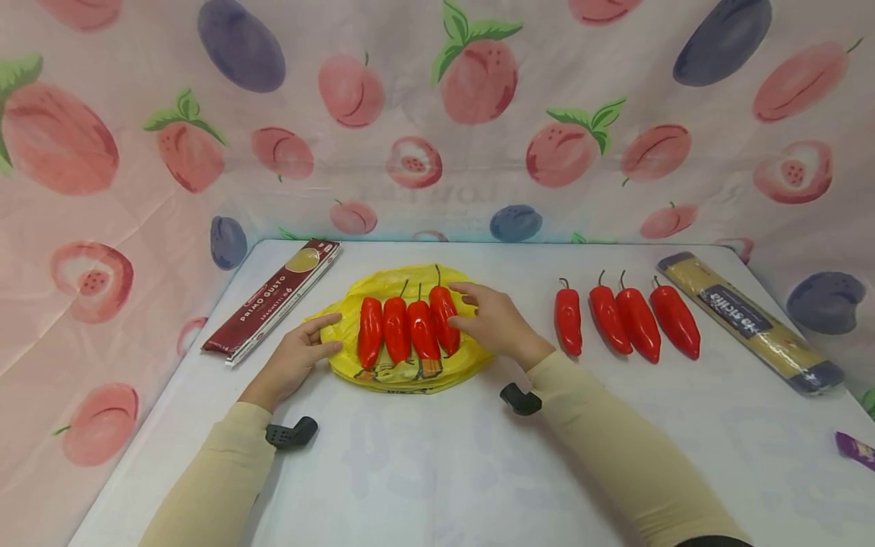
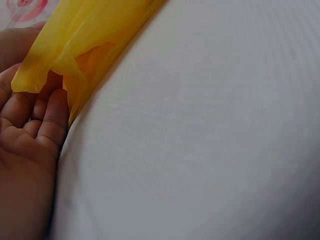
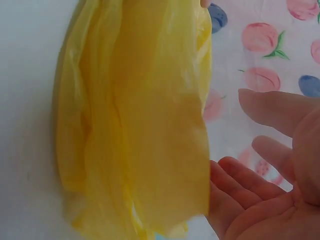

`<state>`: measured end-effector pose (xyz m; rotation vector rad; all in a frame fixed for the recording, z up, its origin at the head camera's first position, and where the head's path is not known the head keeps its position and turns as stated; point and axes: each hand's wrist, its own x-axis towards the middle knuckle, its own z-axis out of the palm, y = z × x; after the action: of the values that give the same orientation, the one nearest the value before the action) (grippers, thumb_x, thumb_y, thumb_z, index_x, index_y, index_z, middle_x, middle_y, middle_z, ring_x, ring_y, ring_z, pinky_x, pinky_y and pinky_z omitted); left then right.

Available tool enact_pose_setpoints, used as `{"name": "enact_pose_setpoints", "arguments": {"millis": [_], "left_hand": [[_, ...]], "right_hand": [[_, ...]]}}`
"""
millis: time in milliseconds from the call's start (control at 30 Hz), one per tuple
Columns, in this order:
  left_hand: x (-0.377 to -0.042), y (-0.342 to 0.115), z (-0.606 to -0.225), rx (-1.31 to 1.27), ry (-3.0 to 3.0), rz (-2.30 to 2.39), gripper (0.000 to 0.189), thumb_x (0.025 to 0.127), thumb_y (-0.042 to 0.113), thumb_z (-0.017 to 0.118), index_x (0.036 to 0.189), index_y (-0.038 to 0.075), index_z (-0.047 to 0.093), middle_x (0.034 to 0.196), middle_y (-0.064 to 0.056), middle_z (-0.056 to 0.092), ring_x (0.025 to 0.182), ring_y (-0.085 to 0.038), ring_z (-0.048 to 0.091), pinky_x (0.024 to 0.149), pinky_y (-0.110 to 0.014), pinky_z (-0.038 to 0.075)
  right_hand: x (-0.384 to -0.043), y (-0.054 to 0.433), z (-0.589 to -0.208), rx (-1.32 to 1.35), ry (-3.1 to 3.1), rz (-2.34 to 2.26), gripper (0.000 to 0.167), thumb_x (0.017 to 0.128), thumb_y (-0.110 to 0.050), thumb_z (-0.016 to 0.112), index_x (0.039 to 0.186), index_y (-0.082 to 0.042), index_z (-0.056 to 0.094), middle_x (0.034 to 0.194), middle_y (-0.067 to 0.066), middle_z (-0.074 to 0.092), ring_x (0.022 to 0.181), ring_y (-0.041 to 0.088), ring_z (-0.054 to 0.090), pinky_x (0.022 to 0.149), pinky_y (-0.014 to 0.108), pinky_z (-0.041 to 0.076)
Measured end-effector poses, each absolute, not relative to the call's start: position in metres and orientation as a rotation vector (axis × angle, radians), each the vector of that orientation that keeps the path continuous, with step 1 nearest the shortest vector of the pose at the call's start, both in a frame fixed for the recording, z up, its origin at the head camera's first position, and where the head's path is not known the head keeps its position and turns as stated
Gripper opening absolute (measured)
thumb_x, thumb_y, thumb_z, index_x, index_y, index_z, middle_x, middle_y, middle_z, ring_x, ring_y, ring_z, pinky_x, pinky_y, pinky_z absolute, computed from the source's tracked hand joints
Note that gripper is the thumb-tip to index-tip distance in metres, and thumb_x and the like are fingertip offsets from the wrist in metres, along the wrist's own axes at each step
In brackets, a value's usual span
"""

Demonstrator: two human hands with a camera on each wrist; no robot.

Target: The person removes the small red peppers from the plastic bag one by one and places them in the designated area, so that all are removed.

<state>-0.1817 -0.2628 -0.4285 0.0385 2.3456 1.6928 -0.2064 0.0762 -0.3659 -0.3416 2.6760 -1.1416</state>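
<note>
A yellow plastic bag [image 1: 349, 334] lies flat on the table, with several red chili peppers [image 1: 396, 330] side by side on top, stems pointing away. My left hand [image 1: 297, 357] is at the bag's left edge, thumb and fingers apart. In the left wrist view, the fingers of that hand [image 2: 30, 125] lie partly behind the bag's loose edge [image 2: 85, 50]. Over the bag's right side is my right hand [image 1: 499, 319], its fingers spread close to the rightmost pepper on the bag. The right wrist view has the open palm [image 3: 265, 200] beside the bag's side [image 3: 150, 125].
Several more red peppers [image 1: 638, 323] lie in a row to the right on the white table [image 1: 437, 471]. Dark red spaghetti packaging [image 1: 273, 300] lies at the left, a clear pasta pack [image 1: 745, 319] at the far right. A purple wrapper [image 1: 854, 450] shows at the right edge.
</note>
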Motion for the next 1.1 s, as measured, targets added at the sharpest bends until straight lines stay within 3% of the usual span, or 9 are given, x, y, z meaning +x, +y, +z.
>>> {"name": "enact_pose_setpoints", "arguments": {"millis": [433,1100], "left_hand": [[-0.182,-0.263,-0.429,0.033,2.353,1.688,0.063,0.096,0.020,0.069,0.152,0.008,0.042,0.161,-0.013,0.029,0.135,-0.030,0.034,0.115,-0.048,0.029],[-0.182,-0.263,-0.429,0.018,2.340,1.686,0.062,0.096,0.020,0.068,0.152,0.011,0.043,0.160,-0.011,0.033,0.137,-0.028,0.036,0.115,-0.045,0.031]], "right_hand": [[-0.211,0.056,-0.379,-0.246,2.658,-1.066,0.063,0.093,-0.019,0.073,0.150,-0.020,0.048,0.143,0.009,0.053,0.129,0.028,0.049,0.088,0.037,0.057],[-0.218,0.057,-0.395,-0.272,2.637,-1.038,0.061,0.093,-0.017,0.072,0.150,-0.015,0.048,0.145,0.010,0.051,0.125,0.029,0.048,0.094,0.039,0.053]]}}
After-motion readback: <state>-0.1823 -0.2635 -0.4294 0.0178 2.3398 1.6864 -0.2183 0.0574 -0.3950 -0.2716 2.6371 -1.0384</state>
